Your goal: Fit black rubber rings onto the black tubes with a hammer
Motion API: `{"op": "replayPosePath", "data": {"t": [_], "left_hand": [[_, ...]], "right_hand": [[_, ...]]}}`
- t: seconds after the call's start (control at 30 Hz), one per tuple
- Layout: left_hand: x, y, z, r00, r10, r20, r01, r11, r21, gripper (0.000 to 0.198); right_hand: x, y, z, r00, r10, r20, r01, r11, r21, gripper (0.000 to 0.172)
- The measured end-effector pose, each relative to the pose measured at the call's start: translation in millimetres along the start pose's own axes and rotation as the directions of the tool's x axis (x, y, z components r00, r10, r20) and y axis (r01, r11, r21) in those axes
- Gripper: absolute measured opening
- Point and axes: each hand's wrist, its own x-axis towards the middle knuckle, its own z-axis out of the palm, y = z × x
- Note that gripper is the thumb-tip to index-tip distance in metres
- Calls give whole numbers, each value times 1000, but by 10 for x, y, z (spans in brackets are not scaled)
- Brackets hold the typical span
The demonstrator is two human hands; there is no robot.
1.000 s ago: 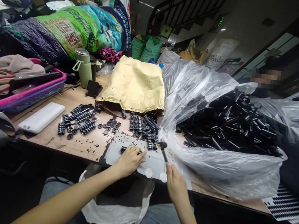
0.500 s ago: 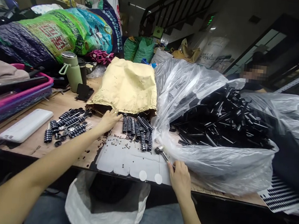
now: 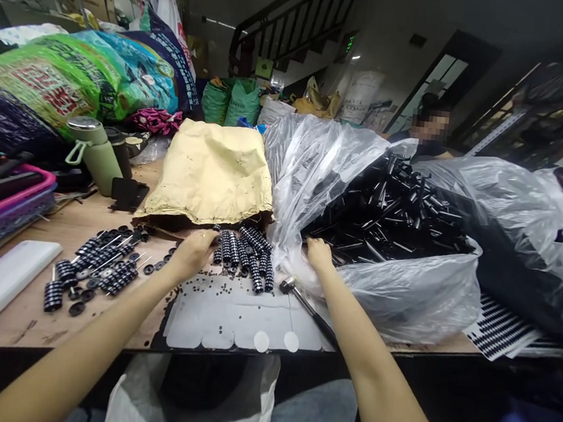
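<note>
My left hand (image 3: 195, 252) is closed at the left edge of a pile of black ribbed rolls (image 3: 244, 251); its fingertips are partly hidden, so what it grips cannot be made out. Just behind it lies the dark mouth of a cream paper sack (image 3: 218, 171). At the near left rim of a clear plastic bag (image 3: 407, 301), my right hand (image 3: 319, 252) has its fingers curled beside the black plastic pieces (image 3: 386, 215). Whatever those fingers hold is hidden. A hammer (image 3: 309, 308) lies across the white board (image 3: 199, 320), with part of its handle behind my right forearm.
More ribbed rolls with metal rods (image 3: 99, 262) lie on the left, near a white power bank (image 3: 5, 279). A green flask (image 3: 93, 154) and pink basket (image 3: 5, 202) stand farther left. A white sack (image 3: 136, 397) hangs open below the edge. A person (image 3: 423, 135) sits behind the bags.
My right hand has let go of the hammer and moved forward to the plastic bag. My left hand has shifted slightly back from the paper sack's mouth and closed. The view has turned right.
</note>
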Motion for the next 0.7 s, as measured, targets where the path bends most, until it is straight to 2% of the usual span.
{"op": "replayPosePath", "data": {"t": [0.07,0.1,0.13,0.2,0.27,0.3,0.37,0.47,0.53,0.57,0.6,0.67,0.7], "left_hand": [[-133,238,-23,983,-182,28,183,941,-284,28],[-200,340,-30,960,-269,77,276,857,-436,28],[-262,429,-31,928,-343,143,360,733,-578,28],[-358,574,-9,854,-434,287,470,407,-783,28],[-405,693,46,795,-465,390,494,121,-861,29],[-409,748,82,779,-470,415,486,34,-873,30],[-387,855,155,763,-481,431,467,-51,-883,32],[-332,986,236,760,-476,442,466,-74,-882,36],[-322,1033,257,758,-468,454,511,-7,-859,36],[-332,1043,257,760,-477,442,530,60,-846,34],[-350,1047,253,772,-494,400,529,149,-835,32],[-406,1045,234,825,-516,231,462,379,-802,25],[-439,1045,223,856,-500,131,408,499,-765,21]], "right_hand": [[1,9,-15,1000,26,11,-27,997,73,21],[-21,5,-44,999,43,16,-45,993,111,20],[-59,-9,-83,998,60,22,-63,986,151,19],[-188,-76,-167,995,80,52,-90,965,246,18],[-392,-210,-221,992,65,106,-97,937,335,22],[-517,-302,-227,988,47,149,-102,916,388,24],[-784,-519,-197,958,0,286,-159,830,535,28],[-1127,-860,-96,833,-143,535,-384,546,744,29],[-1272,-1054,-37,754,-238,612,-480,437,761,28],[-1320,-1138,-17,743,-243,624,-503,412,760,30],[-1356,-1215,-3,751,-210,626,-526,384,759,33],[-1402,-1356,12,751,-83,655,-614,277,739,43],[-1418,-1422,16,718,-37,695,-676,200,709,48]]}}
